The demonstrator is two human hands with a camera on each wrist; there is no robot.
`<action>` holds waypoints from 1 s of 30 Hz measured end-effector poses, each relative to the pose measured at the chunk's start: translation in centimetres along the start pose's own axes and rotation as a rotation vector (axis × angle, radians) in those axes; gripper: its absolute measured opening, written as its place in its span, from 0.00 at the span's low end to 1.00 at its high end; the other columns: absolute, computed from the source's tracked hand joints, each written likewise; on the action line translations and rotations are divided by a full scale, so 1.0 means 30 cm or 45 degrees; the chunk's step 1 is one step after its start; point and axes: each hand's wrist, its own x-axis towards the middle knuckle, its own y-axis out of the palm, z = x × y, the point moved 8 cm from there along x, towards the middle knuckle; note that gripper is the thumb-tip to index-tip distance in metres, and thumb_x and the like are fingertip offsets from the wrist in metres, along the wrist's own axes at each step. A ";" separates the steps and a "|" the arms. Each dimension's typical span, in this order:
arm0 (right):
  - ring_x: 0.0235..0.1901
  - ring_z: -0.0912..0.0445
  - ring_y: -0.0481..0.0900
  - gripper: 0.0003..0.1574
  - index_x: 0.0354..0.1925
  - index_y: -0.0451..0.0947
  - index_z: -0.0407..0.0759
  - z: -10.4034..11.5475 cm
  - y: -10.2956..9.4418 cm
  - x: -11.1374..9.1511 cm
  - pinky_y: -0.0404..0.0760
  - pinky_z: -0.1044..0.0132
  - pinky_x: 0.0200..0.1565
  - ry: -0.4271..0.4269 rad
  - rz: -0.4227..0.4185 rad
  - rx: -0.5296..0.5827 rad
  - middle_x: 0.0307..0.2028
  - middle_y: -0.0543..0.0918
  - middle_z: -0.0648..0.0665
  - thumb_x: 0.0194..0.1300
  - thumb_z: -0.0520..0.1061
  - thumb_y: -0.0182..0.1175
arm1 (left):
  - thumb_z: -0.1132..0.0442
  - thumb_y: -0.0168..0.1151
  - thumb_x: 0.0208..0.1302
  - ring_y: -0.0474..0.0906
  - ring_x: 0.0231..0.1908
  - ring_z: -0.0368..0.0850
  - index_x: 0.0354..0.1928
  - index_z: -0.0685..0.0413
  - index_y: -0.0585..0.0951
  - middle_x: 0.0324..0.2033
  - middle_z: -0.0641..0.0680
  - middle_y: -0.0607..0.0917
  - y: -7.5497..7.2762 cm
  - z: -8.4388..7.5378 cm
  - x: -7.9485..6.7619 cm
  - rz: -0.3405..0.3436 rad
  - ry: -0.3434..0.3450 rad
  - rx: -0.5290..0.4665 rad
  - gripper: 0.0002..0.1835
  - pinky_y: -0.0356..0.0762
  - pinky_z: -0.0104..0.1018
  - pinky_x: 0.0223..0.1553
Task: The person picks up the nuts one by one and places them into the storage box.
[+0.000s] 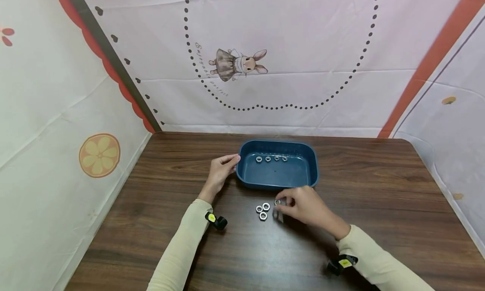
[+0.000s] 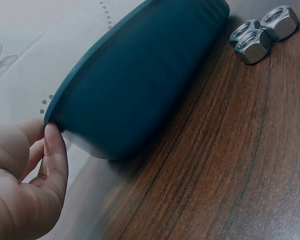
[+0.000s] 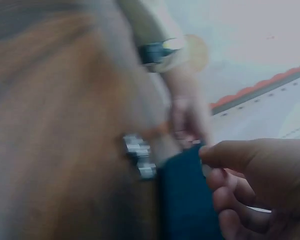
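Note:
My left hand (image 1: 219, 173) pinches the left rim of a dark blue plastic tray (image 1: 275, 175); the left wrist view shows thumb and fingers at that rim. In front of the tray, my right hand (image 1: 306, 206) holds a metal hex nut (image 1: 278, 202) between thumb and fingertips, above the table. Only a sliver of this nut shows in the right wrist view, which is blurred. Three more hex nuts (image 1: 263, 216) lie close together on the table, left of my right hand. Inside the tray, several hex nuts (image 1: 267, 158) sit in a row near the back wall.
A brown wood-grain table (image 1: 379, 190) bears everything. Behind it hangs a pale cloth (image 1: 310, 38) with a printed rabbit, and similar cloth (image 1: 49, 126) covers the left side. Both wrists wear small black cameras (image 1: 217, 221).

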 end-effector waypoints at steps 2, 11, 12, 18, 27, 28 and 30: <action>0.18 0.70 0.69 0.11 0.43 0.89 0.44 0.017 -0.048 0.025 0.72 0.72 0.21 -0.022 0.018 0.016 0.19 0.76 0.63 0.64 0.47 0.73 | 0.58 0.71 0.68 0.80 0.32 0.36 0.54 0.63 0.86 0.48 0.62 0.87 -0.001 -0.005 -0.001 -0.001 0.005 0.000 0.18 0.83 0.26 0.37; 0.15 0.64 0.66 0.13 0.46 0.89 0.45 -0.003 -0.189 0.218 0.68 0.70 0.21 -0.154 0.139 0.061 0.17 0.76 0.60 0.66 0.49 0.72 | 0.60 0.70 0.68 0.81 0.32 0.35 0.54 0.63 0.86 0.42 0.53 0.89 0.002 -0.006 -0.002 0.003 0.006 -0.015 0.17 0.84 0.26 0.37; 0.15 0.63 0.67 0.13 0.46 0.89 0.46 -0.011 -0.190 0.244 0.68 0.70 0.21 -0.168 0.163 0.073 0.17 0.77 0.59 0.66 0.49 0.72 | 0.60 0.70 0.68 0.81 0.31 0.35 0.53 0.63 0.86 0.41 0.52 0.89 0.002 -0.004 -0.001 0.002 0.003 -0.018 0.17 0.84 0.26 0.37; 0.16 0.61 0.68 0.15 0.48 0.89 0.44 -0.054 -0.165 0.390 0.65 0.70 0.20 -0.225 0.281 0.103 0.17 0.79 0.55 0.66 0.49 0.72 | 0.60 0.70 0.68 0.80 0.30 0.35 0.53 0.62 0.87 0.39 0.51 0.89 0.003 -0.003 -0.001 0.008 0.000 -0.023 0.16 0.84 0.26 0.37; 0.13 0.61 0.67 0.13 0.49 0.89 0.44 -0.125 -0.029 0.537 0.66 0.70 0.20 -0.218 0.515 0.067 0.14 0.76 0.51 0.68 0.46 0.70 | 0.58 0.70 0.68 0.80 0.32 0.36 0.53 0.62 0.87 0.40 0.51 0.88 0.000 -0.001 -0.003 0.009 -0.009 -0.008 0.17 0.84 0.26 0.38; 0.14 0.61 0.69 0.13 0.49 0.89 0.44 -0.129 -0.011 0.549 0.67 0.70 0.19 -0.219 0.536 0.053 0.14 0.77 0.50 0.68 0.46 0.70 | 0.58 0.70 0.68 0.81 0.32 0.36 0.53 0.62 0.87 0.40 0.51 0.88 -0.001 0.000 -0.003 0.008 -0.011 -0.013 0.17 0.84 0.26 0.38; 0.15 0.60 0.74 0.12 0.48 0.90 0.44 -0.134 0.023 0.571 0.69 0.70 0.20 -0.226 0.573 0.017 0.16 0.80 0.50 0.67 0.46 0.71 | 0.59 0.70 0.68 0.81 0.32 0.35 0.53 0.63 0.86 0.41 0.52 0.88 -0.001 0.002 -0.003 0.006 -0.011 -0.024 0.17 0.84 0.26 0.38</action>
